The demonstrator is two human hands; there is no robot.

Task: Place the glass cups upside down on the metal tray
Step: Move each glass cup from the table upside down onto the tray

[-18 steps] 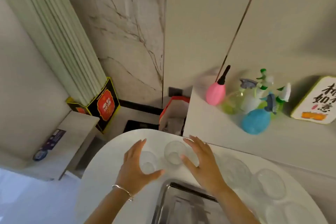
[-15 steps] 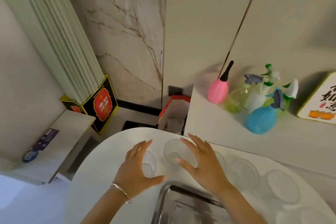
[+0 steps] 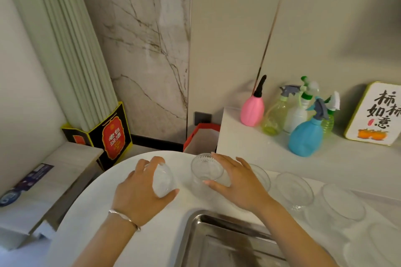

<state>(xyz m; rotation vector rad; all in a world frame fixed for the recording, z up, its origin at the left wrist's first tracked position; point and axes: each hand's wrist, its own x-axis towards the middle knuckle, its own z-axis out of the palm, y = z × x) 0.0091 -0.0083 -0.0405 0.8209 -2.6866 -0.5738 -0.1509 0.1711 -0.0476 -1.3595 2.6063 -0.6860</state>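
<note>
My left hand [image 3: 138, 193] is wrapped around a clear glass cup [image 3: 163, 180] at the far left of the round white table [image 3: 91, 219], and the cup leans over in my grip. My right hand [image 3: 236, 180] holds a second glass cup [image 3: 205, 171] that stands upright, fingers on its right side and thumb at its front. More glass cups [image 3: 294, 188] stand upright in a row to the right. The metal tray [image 3: 195, 230] lies in front of my hands, and the part in view holds nothing.
A counter [image 3: 249, 147] behind the table carries a pink bottle [image 3: 252, 110], several spray bottles [image 3: 306, 134] and a framed sign [image 3: 376, 115]. A black and red box [image 3: 112, 134] and a low shelf [image 3: 43, 182] stand at the left.
Both hands went from hovering open over the cups to closing on one cup each. The left cup has tipped over in my hand.
</note>
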